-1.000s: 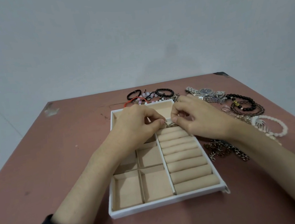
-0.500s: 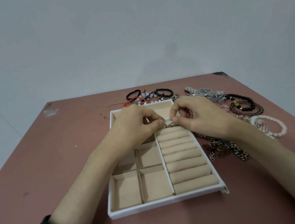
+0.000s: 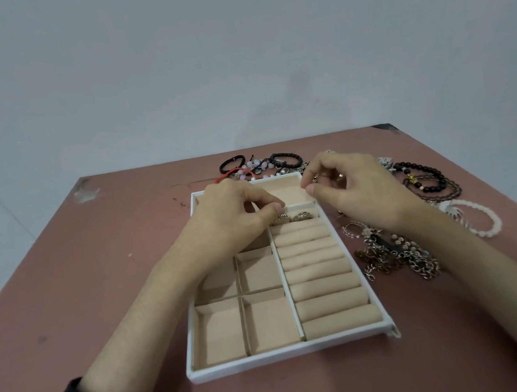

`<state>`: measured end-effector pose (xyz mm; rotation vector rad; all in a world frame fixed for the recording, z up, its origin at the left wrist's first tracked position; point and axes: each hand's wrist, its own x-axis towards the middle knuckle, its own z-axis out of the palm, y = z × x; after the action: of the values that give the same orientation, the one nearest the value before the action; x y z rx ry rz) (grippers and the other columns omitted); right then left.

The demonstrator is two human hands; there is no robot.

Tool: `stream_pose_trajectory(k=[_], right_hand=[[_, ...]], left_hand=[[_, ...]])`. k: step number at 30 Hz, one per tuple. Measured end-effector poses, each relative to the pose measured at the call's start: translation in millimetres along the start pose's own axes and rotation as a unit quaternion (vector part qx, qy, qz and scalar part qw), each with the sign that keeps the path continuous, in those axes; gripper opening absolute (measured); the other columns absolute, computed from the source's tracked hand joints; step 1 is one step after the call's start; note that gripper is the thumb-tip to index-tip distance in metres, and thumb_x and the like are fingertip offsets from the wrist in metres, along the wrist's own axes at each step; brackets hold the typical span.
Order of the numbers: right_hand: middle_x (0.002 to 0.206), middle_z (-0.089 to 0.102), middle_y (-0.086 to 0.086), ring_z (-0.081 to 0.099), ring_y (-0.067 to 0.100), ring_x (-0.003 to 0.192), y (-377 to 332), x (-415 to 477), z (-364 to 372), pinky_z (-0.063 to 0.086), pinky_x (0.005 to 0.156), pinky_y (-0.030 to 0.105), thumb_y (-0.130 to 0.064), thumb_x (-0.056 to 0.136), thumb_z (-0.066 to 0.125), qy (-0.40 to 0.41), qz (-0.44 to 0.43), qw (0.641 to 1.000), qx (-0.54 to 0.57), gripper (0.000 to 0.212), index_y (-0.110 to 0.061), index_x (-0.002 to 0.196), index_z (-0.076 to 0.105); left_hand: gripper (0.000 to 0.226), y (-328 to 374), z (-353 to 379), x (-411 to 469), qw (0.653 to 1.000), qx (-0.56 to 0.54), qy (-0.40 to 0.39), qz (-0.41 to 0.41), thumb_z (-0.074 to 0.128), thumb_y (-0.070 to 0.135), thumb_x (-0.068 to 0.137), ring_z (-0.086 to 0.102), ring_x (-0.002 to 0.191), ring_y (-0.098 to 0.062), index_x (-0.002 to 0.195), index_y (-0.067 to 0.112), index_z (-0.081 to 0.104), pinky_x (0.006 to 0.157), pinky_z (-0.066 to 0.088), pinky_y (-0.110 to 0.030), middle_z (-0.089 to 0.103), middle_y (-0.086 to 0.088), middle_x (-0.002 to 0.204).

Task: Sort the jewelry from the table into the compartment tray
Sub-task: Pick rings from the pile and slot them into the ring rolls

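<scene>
On the reddish table (image 3: 76,281), bare surface lies left of and in front of the white compartment tray (image 3: 288,355), where the left hand (image 3: 237,220) pinches a silver ring (image 3: 281,217) at the far end of the tray's nine-roll ring section, a second ring (image 3: 302,216) seated just right of it. Four square compartments near the tray's front-left corner sit vacant. Right of the tray's far rim, the right hand (image 3: 356,191) hovers with fingers curled, holding nothing I can make out, above chains (image 3: 396,257), black bead bracelets (image 3: 422,177) and one white bracelet (image 3: 479,219) crowding the table's right edge.
</scene>
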<state>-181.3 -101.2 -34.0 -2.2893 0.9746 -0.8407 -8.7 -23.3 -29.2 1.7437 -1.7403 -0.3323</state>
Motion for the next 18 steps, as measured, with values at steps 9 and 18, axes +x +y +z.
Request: stream_pose_trajectory(k=[9,18], right_hand=[[0.071,0.056,-0.006,0.048,-0.006,0.057,12,-2,-32,0.037,0.053,0.004,-0.012,0.088,0.061,0.066,0.054,0.995,0.051,0.011,-0.020,0.087,0.067],[0.072,0.062,-0.006,0.051,-0.006,0.058,44,-21,-62,0.038,0.056,0.004,-0.012,0.086,0.061,0.081,0.074,0.994,0.002,0.013,-0.023,0.084,0.068]], left_hand=[[0.017,18,4,3,0.999,-0.008,0.030,0.016,0.061,0.025,0.086,0.051,0.064,0.014,0.098,0.025,0.073,0.059,0.035,-0.001,0.066,0.013,0.080],[0.020,58,34,28,0.990,0.066,-0.074,0.103,0.062,0.017,0.084,0.056,0.080,-0.006,0.102,0.022,0.071,0.065,0.036,-0.013,0.065,0.010,0.082]])
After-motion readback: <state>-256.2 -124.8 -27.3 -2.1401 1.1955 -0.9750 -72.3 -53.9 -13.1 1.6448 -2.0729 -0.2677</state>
